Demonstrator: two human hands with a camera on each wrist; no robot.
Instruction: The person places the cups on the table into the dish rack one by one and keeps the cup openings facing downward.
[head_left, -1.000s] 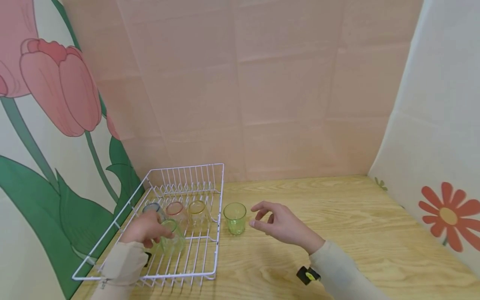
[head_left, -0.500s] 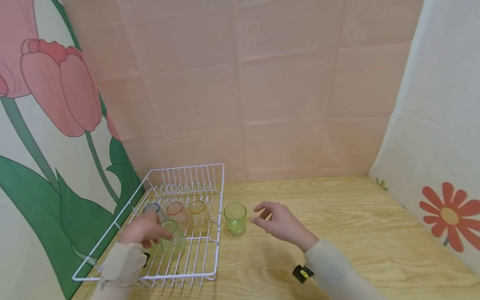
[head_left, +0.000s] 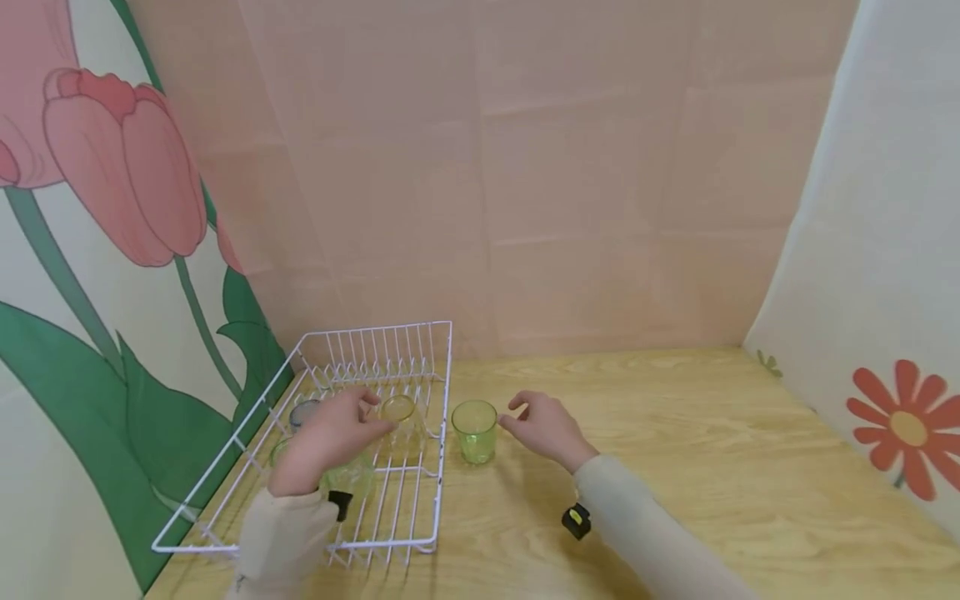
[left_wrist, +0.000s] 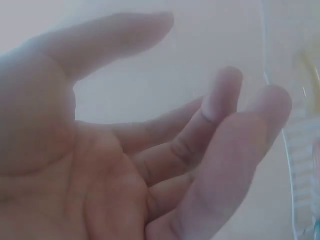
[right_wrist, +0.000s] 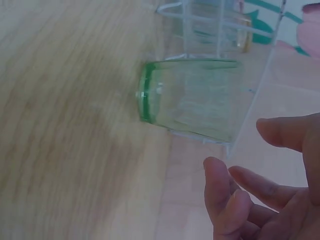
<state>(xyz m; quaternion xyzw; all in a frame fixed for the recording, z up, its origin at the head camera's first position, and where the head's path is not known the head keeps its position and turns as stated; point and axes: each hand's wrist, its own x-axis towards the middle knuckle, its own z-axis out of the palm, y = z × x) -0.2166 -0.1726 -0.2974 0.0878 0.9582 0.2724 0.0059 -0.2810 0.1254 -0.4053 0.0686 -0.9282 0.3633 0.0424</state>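
Note:
My left hand [head_left: 330,437] hovers over the wire dish rack, thumb and fingers apart, beside an upside-down yellow glass [head_left: 405,433]. In the left wrist view the left hand [left_wrist: 135,165] holds nothing. An upside-down green glass [head_left: 352,482] lies partly below that hand, and a green rim [head_left: 277,450] shows left of the wrist. A blue-rimmed glass [head_left: 303,412] peeks out behind; the pink glass is hidden. My right hand [head_left: 547,429], fingers loosely bent and empty, is just right of an upright green glass [head_left: 475,433] on the table, apart from it in the right wrist view.
The white wire rack [head_left: 437,500] stands at the left of the wooden table [head_left: 675,467], its right side close to the upright green glass. A pink cloth backdrop [head_left: 570,208] rises behind. Flower-printed panels [head_left: 847,275] border the sides.
My left hand has left the front green glasses, moving right and away from me towards the yellow glass. My right hand has shifted slightly left, nearer the upright green glass.

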